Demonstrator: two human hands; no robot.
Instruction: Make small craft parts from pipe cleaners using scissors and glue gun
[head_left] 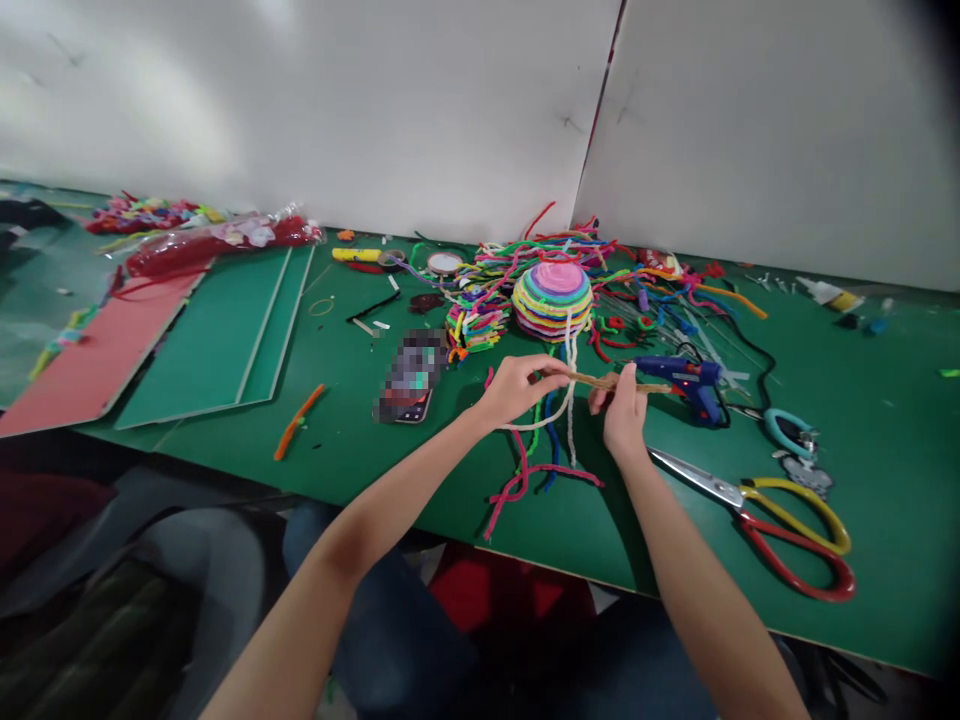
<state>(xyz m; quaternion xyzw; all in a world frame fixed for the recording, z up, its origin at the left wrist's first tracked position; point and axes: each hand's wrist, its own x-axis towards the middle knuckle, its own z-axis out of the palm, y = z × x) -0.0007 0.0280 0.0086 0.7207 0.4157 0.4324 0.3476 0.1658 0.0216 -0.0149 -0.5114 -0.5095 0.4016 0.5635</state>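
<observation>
Left hand (519, 388) and right hand (625, 415) share one brown strip (597, 381)

With my left hand I pinch the strip near its 9 o'clock end, thumb and forefinger closed together on it. My right hand is closed on it as well, thumb pointing up toward 12 o'clock, and the other end sticks out past that hand at 3 o'clock. Between my hands the strip runs almost level, above the green table (420, 470).

White strands (572, 435) hang down by the strip; whether they touch it, I cannot tell. They come from a striped dome (553, 300) near 11 o'clock, with a heap of coloured stems (517, 255) around its back. Pink stems (517, 485) lie at 7 o'clock.

At 3 o'clock, just beside my right hand, is a blue glue gun (686, 375), with teal-handled pliers (787, 432) beyond it. Large scissors (724, 490) lie at 4 o'clock, blades toward my right wrist. My phone (414, 375) is at 9 o'clock, and farther out that way lies an orange stem (298, 422).
</observation>
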